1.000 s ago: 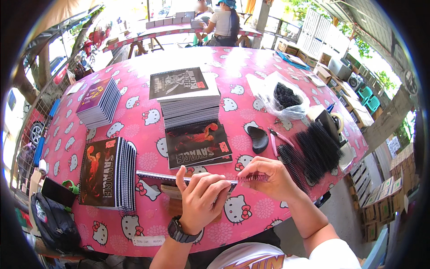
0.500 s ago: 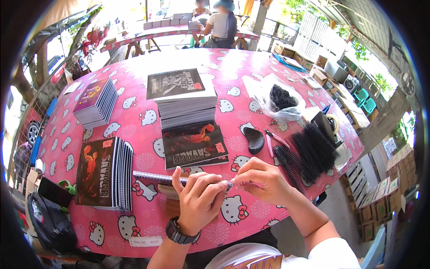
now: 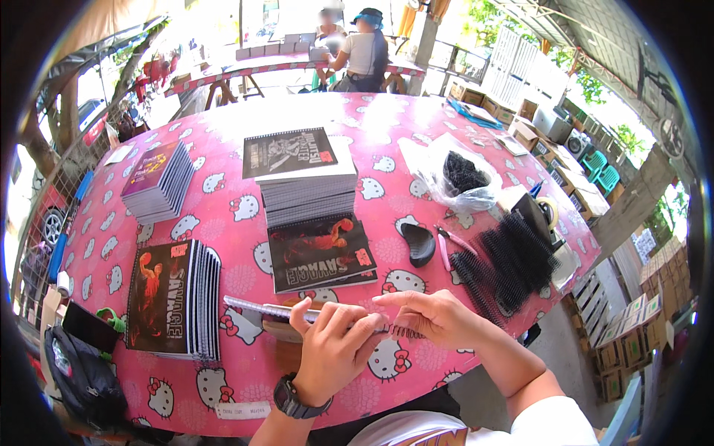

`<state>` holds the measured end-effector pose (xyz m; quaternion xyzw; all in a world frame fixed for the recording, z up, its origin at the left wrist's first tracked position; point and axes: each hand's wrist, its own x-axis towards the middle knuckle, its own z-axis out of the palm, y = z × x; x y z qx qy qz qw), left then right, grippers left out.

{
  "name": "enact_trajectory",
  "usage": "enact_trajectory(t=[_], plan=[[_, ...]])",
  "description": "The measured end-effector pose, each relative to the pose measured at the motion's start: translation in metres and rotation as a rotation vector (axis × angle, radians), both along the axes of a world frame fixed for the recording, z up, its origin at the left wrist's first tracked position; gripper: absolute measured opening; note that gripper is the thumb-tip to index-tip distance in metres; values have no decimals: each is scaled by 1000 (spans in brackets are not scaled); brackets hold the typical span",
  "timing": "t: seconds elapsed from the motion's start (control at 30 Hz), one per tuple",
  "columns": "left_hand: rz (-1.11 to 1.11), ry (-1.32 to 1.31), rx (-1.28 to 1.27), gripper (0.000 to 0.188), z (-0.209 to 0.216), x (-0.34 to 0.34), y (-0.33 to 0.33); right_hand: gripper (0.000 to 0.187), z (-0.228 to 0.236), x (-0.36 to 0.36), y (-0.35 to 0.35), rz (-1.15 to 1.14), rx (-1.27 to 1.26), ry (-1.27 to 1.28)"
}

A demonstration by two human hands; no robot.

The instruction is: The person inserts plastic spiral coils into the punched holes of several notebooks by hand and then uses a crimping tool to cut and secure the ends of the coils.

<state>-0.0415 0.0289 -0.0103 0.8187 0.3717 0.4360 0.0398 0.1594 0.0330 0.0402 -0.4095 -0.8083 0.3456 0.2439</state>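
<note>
Notebook [image 3: 254, 305] clamped in L hand [image 3: 332, 342]; R hand [image 3: 443, 320] at dark coil [image 3: 407, 332], right end, grip unclear. Coil might snag if L hold loosens & notebook shifts.

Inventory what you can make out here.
Notebook: one, white-paged, lower centre
Coil: one, dark, notebook's right end
Wooden block: one, brown, below notebook
Small notebook stack: one, purple, upper left
Left notebook stack: one, black, left
Tall notebook stack: one, black-topped, centre
Front notebooks: at least two, black, centre
Plastic bag: one, clear, upper right
Coil pile: one, black, right
Curved object: one, black, centre right
Pliers: one, pink, centre right
Table: one, pink, centre
Backpack: one, black, lower left
Boxes: many, brown, right
People: two, pale clothing, top centre
Watch: one, black, left wrist
Left hand: one, bare, on notebook
Right hand: one, bare, by coil
</note>
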Motion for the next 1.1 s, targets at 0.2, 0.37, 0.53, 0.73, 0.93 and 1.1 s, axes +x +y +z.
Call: enact_trajectory(t=[0.2,0.37,0.53,0.73,0.93,1.1], plan=[[48,97,12,21,1,3,2,56,-58,77,106,-200,416,-251],[28,78,10,20,3,2,2,88,-91,106,128,-163,37,-599],[-24,39,-66,22,5,1,0,92,-96,96,132,-311,117,-654],[86,165,11,21,-3,2,0,90,-90,106,144,-275,-30,-563],[-7,35,-5,15,-1,6,2,80,-118,103,155,-430,234,-559],[53,73,36,20,-2,3,3,66,-136,72,133,-527,366,-361]])
